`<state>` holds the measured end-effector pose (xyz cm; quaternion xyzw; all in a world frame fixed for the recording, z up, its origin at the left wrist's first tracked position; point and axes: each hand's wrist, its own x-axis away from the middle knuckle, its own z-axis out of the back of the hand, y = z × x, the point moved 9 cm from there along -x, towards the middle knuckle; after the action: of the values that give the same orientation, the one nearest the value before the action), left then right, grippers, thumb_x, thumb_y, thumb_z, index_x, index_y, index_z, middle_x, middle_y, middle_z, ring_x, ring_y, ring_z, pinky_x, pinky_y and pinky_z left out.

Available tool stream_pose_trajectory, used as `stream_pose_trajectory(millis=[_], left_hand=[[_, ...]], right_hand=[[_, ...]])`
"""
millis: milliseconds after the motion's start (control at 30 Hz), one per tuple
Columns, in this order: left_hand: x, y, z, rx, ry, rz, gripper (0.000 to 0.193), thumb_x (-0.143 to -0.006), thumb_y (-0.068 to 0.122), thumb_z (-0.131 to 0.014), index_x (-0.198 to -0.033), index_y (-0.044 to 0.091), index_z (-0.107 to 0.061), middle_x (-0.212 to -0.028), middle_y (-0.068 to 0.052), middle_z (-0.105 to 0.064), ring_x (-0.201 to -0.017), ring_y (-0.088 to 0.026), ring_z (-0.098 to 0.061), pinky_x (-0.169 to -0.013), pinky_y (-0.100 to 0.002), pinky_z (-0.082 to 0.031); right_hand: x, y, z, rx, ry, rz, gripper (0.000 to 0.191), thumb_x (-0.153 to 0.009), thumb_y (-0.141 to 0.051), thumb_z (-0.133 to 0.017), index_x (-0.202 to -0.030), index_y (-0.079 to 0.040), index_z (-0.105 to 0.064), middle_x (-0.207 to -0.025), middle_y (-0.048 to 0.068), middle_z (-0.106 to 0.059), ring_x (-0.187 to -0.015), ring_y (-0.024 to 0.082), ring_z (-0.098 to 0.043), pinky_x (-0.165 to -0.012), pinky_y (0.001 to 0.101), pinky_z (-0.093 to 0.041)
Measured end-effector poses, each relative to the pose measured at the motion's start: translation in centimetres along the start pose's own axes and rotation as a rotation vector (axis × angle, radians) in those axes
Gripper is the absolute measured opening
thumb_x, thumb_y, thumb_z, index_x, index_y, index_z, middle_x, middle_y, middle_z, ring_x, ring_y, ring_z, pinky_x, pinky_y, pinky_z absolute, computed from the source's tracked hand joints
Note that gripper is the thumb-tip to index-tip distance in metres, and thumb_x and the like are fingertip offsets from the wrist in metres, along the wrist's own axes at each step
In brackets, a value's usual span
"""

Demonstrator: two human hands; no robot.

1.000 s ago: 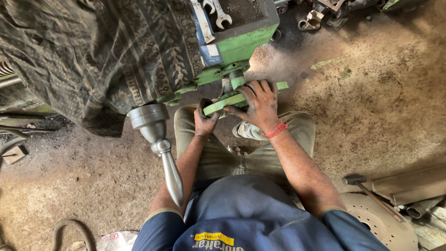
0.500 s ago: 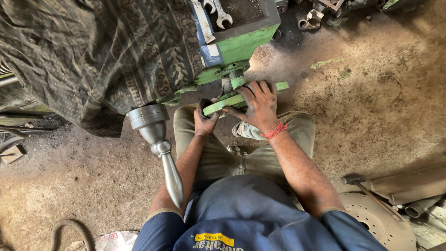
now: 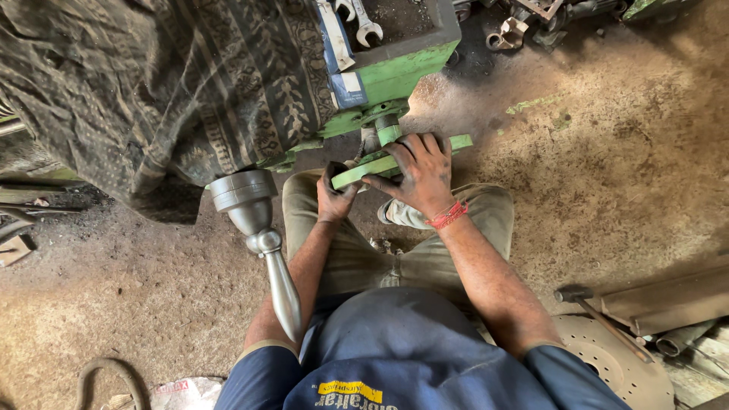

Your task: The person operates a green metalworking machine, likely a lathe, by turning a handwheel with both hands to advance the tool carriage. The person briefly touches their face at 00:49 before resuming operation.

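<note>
**One camera, worn on the head, looking straight down**

There is a single view, taken from the person's head and aimed down over the blue shirt (image 3: 410,357) at both forearms. It sits close: the left hand (image 3: 336,199) and right hand (image 3: 420,173) fill the middle, on a green bar (image 3: 380,163). The top edge reaches a green machine (image 3: 395,64) (partly draped in patterned cloth (image 3: 152,83)). Dirt floor (image 3: 607,167) runs out to the right and bottom edges. No second view overlaps it.

Dusty dirt floor (image 3: 623,175) in daylight, patterned cloth (image 3: 152,83) draped over machinery.
</note>
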<state>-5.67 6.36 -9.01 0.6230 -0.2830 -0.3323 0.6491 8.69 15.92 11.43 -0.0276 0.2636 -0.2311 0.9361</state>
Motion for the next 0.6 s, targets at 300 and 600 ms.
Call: stream_pose_trajectory(millis=[300,600], left_hand=[[0.0,-0.1,0.0,-0.023,0.015,-0.015,0.031,-0.083,0.016,-0.08,-0.103,0.002,-0.062,-0.09,-0.005,-0.069,-0.082,-0.009,-0.062,-0.076,-0.028,-0.055],[0.0,-0.2,-0.1,0.039,-0.016,-0.048,0.03,-0.084,0.016,-0.081,-0.103,0.003,-0.061,-0.088,-0.005,-0.067,-0.081,-0.009,-0.059,-0.075,-0.028,-0.053]], right_hand=[[-0.2,-0.4,0.3,-0.005,-0.006,0.004,0.066,-0.078,-0.07,-0.082,-0.108,-0.012,-0.075,-0.104,0.005,-0.061,-0.099,0.026,-0.057,-0.096,0.0463,-0.042],[-0.7,-1.1,1.2,-0.002,0.049,0.029,0.059,-0.078,-0.065,-0.083,-0.103,-0.013,-0.073,-0.106,0.005,-0.063,-0.1,0.026,-0.058,-0.099,0.0461,-0.041]])
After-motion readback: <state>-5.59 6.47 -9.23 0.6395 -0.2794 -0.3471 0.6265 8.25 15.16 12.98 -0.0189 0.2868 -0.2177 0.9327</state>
